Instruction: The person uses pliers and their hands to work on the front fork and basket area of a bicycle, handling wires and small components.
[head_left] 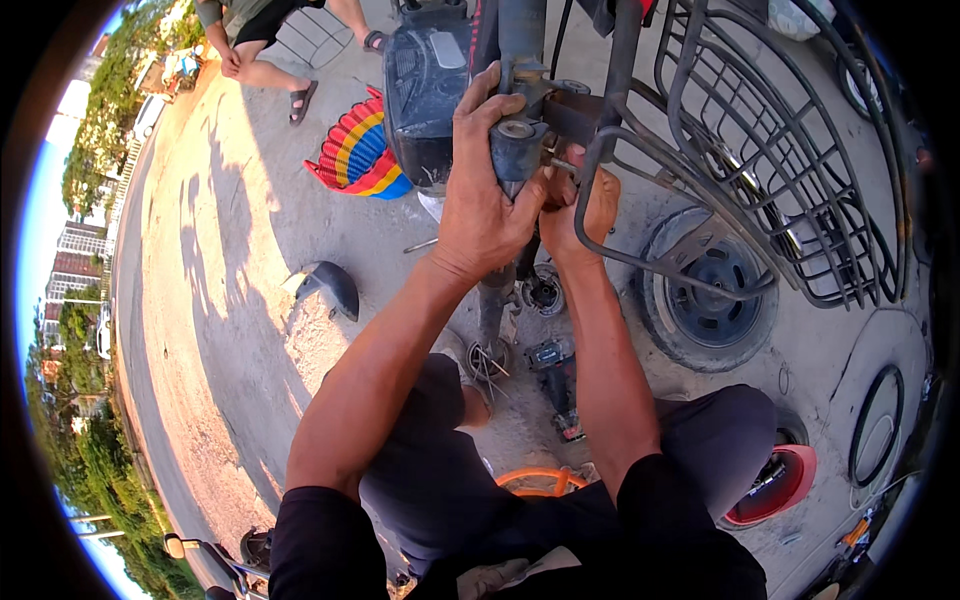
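My left hand [478, 200] is closed round a dark metal column [518, 140] of a vehicle's front end, beside a black plastic housing [415, 100]. My right hand [582, 210] is closed just right of it, under a bracket and bent rack tube [590, 150]; what its fingers grip is partly hidden, though a short metal rod shows there. Below, a lower leg [488, 315] of the metal assembly points down. A black cordless power tool [552, 380] and a small round hub part [543, 292] lie on the ground beneath my hands.
A wire basket [780, 150] fills the upper right, above a wheel [705, 320]. A seated person [255, 65] is at upper left. A striped object [360, 160], a curved dark part [335, 290], a red container [785, 480] and a black ring [880, 420] lie about on the concrete.
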